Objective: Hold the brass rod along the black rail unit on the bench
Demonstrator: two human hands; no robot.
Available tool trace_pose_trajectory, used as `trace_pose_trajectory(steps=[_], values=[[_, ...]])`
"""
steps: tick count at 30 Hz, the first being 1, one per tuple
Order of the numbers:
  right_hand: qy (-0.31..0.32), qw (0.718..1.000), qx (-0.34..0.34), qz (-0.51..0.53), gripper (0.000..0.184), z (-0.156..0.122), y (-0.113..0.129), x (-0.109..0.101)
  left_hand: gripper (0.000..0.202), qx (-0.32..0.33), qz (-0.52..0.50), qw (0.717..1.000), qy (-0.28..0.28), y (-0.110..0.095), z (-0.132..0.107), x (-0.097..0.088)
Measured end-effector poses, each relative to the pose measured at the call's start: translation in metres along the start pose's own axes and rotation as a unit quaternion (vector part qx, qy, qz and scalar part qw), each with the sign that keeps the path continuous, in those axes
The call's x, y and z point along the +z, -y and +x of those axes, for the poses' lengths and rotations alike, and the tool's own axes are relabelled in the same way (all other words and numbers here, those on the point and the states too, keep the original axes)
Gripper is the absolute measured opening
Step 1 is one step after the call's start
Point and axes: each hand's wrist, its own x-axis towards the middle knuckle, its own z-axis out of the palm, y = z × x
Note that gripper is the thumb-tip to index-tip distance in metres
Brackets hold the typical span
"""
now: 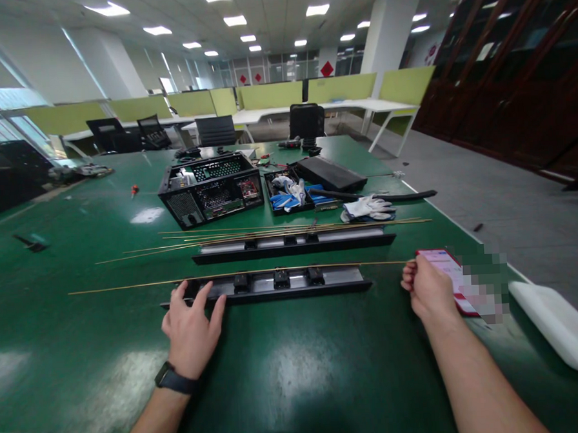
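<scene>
A thin brass-coloured rod (132, 287) runs along the back of the nearer black rail with a silver channel (341, 278), which carries three small black blocks (281, 279). At the rod's right end my right hand (427, 285) is closed in a pinch on it. My left hand (192, 322) has its fingers spread over the rail's left end, fingertips at the rail and close to the rod; whether they press on it I cannot tell. Behind lies a second black rail (295, 247) with several more brass rods (212, 236) across it.
A phone showing a lit screen (444, 270) lies by my right hand, with a white rounded object (556, 322) further right. Behind the rails stand an open black computer case (210, 188), a tray with gloves (288, 194), a white glove (368, 208) and a black flat box (332, 172).
</scene>
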Motion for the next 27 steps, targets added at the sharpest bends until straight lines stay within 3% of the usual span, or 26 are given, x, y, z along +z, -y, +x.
trace_pose_trajectory(steps=[11, 17, 27], values=[[-0.002, 1.000, -0.005, 0.005, 0.019, -0.002, 0.001, 0.000, 0.041, 0.069, -0.007, 0.997, -0.032, 0.011, -0.002, 0.008], [0.001, 1.000, -0.008, 0.008, 0.018, -0.002, 0.000, 0.000, 0.036, 0.085, -0.090, 0.989, -0.085, 0.024, 0.006, 0.013], [-0.002, 1.000, -0.009, 0.008, 0.016, -0.001, -0.001, 0.000, 0.037, 0.085, -0.083, 0.990, -0.075, 0.019, 0.005, 0.013]])
